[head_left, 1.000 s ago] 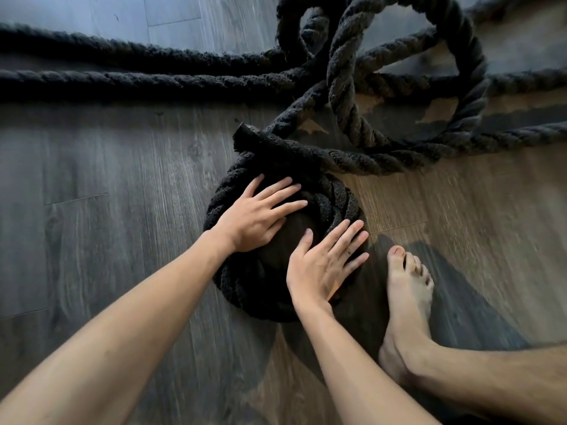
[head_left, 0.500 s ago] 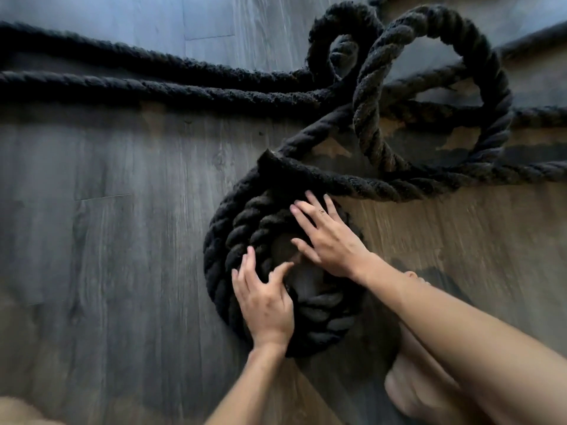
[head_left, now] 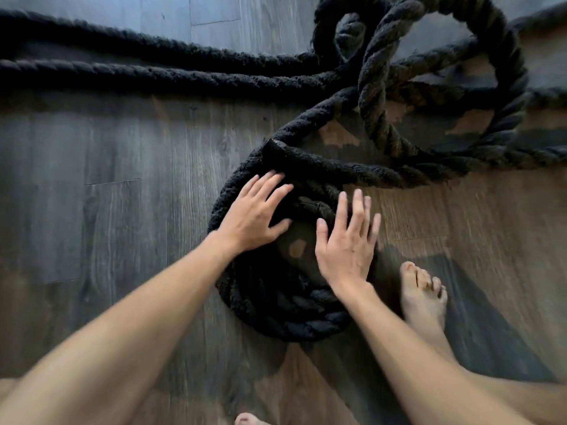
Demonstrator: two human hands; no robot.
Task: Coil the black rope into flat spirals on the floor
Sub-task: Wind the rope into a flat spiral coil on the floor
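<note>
A thick black rope lies on the wood floor, and part of it forms a flat spiral coil [head_left: 276, 305] of a few turns with a small bare gap in the middle. My left hand [head_left: 254, 213] presses flat on the coil's upper left turns, fingers spread. Over the coil's right side, my right hand [head_left: 346, 240] has its fingers straight and spread, and it looks blurred. The rope's taped end [head_left: 273, 150] pokes out at the coil's top. From there the rope runs right into a loose loop [head_left: 497, 96].
Two long stretches of the rope [head_left: 122, 61] run across the floor [head_left: 92, 210] at the top left. My bare right foot [head_left: 422, 294] stands just right of the coil. Toes of the other foot [head_left: 248, 420] show at the bottom edge.
Half a second ago my arms were crossed over the coil; now both hands lie side by side on it again, left on the upper left, right on the right side.
</note>
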